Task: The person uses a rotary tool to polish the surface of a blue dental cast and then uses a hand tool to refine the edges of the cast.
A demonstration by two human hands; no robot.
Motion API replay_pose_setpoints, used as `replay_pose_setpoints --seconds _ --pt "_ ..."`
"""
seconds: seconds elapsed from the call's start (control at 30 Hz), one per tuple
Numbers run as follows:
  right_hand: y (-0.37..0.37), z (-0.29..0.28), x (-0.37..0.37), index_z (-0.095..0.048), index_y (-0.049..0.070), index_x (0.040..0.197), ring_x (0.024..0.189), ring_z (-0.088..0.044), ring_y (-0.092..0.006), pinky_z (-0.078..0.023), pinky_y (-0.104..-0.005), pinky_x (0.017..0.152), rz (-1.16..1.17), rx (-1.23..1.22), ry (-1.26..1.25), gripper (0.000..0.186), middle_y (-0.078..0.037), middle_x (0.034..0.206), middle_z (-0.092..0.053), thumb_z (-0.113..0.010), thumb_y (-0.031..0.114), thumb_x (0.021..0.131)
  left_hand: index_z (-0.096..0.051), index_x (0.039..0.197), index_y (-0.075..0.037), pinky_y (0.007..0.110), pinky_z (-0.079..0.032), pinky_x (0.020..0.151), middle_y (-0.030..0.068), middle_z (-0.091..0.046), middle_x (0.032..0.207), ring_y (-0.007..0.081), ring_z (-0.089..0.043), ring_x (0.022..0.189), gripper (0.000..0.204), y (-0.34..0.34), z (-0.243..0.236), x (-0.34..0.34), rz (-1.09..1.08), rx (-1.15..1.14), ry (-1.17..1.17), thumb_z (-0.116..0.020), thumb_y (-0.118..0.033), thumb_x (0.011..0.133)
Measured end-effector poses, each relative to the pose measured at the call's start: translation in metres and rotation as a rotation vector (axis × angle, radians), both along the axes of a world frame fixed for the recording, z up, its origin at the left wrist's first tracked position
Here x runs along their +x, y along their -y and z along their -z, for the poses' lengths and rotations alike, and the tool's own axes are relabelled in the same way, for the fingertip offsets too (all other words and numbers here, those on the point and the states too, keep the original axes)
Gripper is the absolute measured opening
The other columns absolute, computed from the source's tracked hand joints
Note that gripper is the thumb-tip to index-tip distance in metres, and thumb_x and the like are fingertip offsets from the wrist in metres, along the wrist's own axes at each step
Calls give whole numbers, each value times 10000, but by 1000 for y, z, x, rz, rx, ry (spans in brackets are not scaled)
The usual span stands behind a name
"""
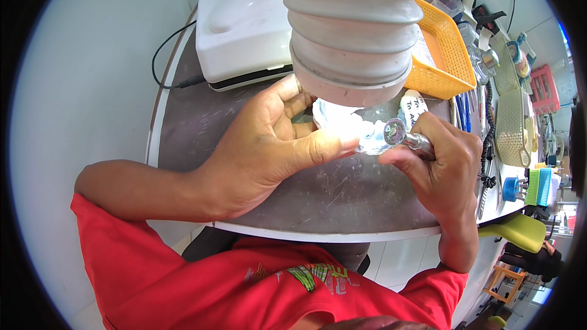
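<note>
My left hand (272,137) is closed on a white dental model (342,123) with tooth-like bumps, holding it low under the mouth of a ribbed white hose (354,30). Strong light washes out much of the model's surface. In my right hand (443,159) is a metal handpiece (417,142), gripped between thumb and fingers. Its round, patterned end (395,131) sits right beside the model's right side; I cannot tell whether they touch. Just beyond the right fingers lies a white piece with handwriting (414,105).
A white machine (244,24) with a black cable stands at the back left of the grey tabletop (318,201). To the back right is a yellow basket (455,55). Grey baskets (512,125), brushes (538,187) and a coiled black cord (487,140) line the right side.
</note>
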State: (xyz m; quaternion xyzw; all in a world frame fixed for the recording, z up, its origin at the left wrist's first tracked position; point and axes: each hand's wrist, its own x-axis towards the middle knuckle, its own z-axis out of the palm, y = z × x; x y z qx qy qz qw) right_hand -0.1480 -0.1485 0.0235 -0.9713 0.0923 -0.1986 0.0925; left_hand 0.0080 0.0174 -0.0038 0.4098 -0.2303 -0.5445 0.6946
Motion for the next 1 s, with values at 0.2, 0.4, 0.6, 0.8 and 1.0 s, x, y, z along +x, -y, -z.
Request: replay_pose_setpoints --seconds 0.2,0.4,0.6,0.8,1.0 --pt "0 -1 0 -483 62 662 435 -484 -224 -373 -337 410 -9 0 0 527 -64 517 -480 -811 474 662 -343 1394 2 369 -470 989 112 -496 1326 197 -517 1199 654 0 -1 0 8 -1 -8 -696 -106 854" --pt "0 -1 0 -485 61 665 425 -465 -225 -362 -332 403 -7 9 10 528 -65 509 -468 -810 477 662 -363 1382 17 373 -467 993 118 -498 1335 197 -516 1204 599 -1 -1 0 9 17 1 -655 -100 872" --pt "0 -1 -1 -485 60 665 421 -458 -219 -359 -331 399 -10 5 13 530 -63 506 -463 -808 479 663 -369 1380 25 371 -471 988 124 -500 1336 199 -522 1199 591 0 2 -1 7 5 -4 -647 -125 879" --pt "0 -2 -1 -486 60 660 421 -461 -219 -361 -332 401 -14 10 14 531 -62 505 -464 -808 482 661 -384 1367 29 366 -477 981 123 -515 1313 198 -525 1198 583 0 0 -2 1 22 0 -653 -133 876" --pt "0 -1 0 -483 61 655 425 -469 -221 -365 -336 406 -9 16 1 535 -62 511 -472 -811 483 655 -399 1360 24 337 -490 938 113 -526 1296 183 -543 1154 568 0 -2 -1 -21 22 37 -659 -93 868"
